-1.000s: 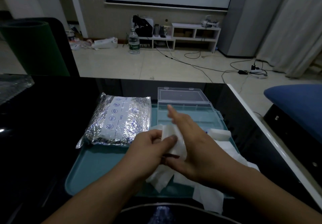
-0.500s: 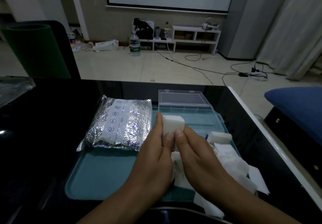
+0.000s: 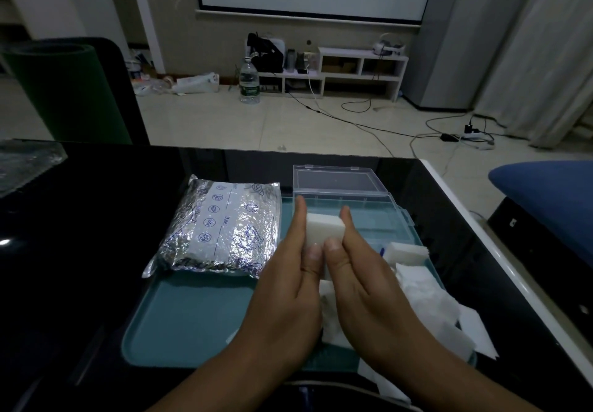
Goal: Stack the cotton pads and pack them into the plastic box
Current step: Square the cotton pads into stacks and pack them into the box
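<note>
Over on the far left a dark green rolled mat (image 3: 64, 90) stands behind the black table (image 3: 80, 235), and a crinkled clear wrapper (image 3: 25, 164) lies at the table's left edge. Moving in, a silver foil pouch (image 3: 218, 232) with blue printing lies flat on the back left of the teal tray (image 3: 186, 325). Now the centre: the left hand (image 3: 288, 289) and right hand (image 3: 362, 289) come together over the tray, pressing a neat white stack of cotton pads (image 3: 324, 228) between them, fingers straight along its sides, thumbs side by side on the near face. The stack is held up in the air, in front of the clear plastic box (image 3: 353, 219), not inside it. That box sits at the back right of the tray, lid (image 3: 337, 180) folded open away from the person. To the right, a small second stack of pads (image 3: 407, 251) rests on the tray just beside the box, and loose pads (image 3: 426, 299) sprawl over the tray's right edge onto the table. Far right, a blue cushion (image 3: 552, 199).
</note>
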A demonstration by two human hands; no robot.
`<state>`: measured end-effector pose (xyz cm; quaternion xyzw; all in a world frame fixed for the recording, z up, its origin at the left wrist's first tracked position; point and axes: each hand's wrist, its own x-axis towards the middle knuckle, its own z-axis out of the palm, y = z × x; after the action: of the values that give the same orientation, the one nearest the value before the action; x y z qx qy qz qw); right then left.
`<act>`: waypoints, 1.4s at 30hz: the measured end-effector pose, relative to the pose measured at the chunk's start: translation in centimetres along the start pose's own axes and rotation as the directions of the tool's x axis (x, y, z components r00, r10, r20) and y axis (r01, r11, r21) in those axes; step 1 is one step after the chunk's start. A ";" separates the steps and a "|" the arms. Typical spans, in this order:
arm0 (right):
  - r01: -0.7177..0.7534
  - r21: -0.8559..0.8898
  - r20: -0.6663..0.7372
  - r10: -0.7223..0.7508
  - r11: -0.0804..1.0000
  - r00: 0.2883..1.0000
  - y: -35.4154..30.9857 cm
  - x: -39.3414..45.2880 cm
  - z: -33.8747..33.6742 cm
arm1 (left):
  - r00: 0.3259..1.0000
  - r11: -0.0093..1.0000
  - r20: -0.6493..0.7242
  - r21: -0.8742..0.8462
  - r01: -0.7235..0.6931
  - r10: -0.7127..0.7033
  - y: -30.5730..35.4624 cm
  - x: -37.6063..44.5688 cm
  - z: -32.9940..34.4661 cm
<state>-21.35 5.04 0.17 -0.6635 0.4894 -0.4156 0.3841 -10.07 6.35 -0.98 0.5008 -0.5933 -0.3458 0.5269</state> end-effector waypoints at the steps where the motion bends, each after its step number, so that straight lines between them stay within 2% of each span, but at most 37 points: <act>1: -0.006 0.011 -0.003 0.006 1.000 1.000 0.1 0.0 0.1 | 1.000 1.000 0.004 0.000 -0.005 0.005 -0.1 0.0 0.0; 8: 0.014 0.028 0.002 -0.014 1.000 1.000 0.1 -0.1 0.2 | 1.000 1.000 -0.019 -0.021 -0.019 0.018 -0.2 0.1 -0.1; 13: 0.035 0.093 -0.079 -0.027 0.995 0.997 -0.7 1.1 -1.1 | 0.996 0.996 -0.065 -0.075 0.050 -0.055 -0.7 0.8 -0.1; 18: -0.174 0.325 0.060 0.163 0.929 0.985 -1.4 1.1 -2.1 | 0.990 0.990 -0.055 -0.055 0.127 -0.130 -1.1 0.9 -0.3; 20: -0.239 0.343 0.079 0.225 0.908 0.971 -1.9 1.6 -2.5 | 0.989 0.989 -0.022 0.034 0.144 -0.143 -0.3 1.1 -0.6; 22: -0.320 0.342 0.099 0.305 0.884 0.947 -2.1 3.4 -2.9 | 0.992 0.969 0.023 0.220 0.114 -0.122 0.5 2.0 -1.3; 24: -0.380 0.304 0.066 0.378 0.874 0.923 -1.8 6.5 -3.3 | 0.999 0.911 0.013 0.412 0.027 -0.035 0.6 4.2 -2.5; 27: -0.413 0.254 0.007 0.426 0.874 0.905 -1.3 12.1 -3.5 | 0.996 0.811 -0.017 0.582 -0.058 0.084 -0.4 8.9 -4.2; 31: -0.508 0.168 -0.010 0.517 0.845 0.856 1.2 18.2 -1.6 | 0.989 0.632 0.127 0.761 -0.145 0.074 -3.0 14.6 -4.8; 36: -0.601 -0.036 -0.040 0.599 0.799 0.800 3.6 20.9 0.8 | 0.958 0.447 0.282 0.852 -0.272 0.045 -5.3 17.4 -4.4; 42: -0.573 -0.172 -0.025 0.578 0.801 0.816 4.3 20.9 0.5 | 0.920 0.397 0.391 0.841 -0.368 0.024 -6.2 17.1 -4.1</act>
<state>-18.64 -16.10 -0.31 -0.5202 0.6959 -0.2262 0.4404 -3.71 -11.12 -1.15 0.5668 -0.8163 0.0170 0.1100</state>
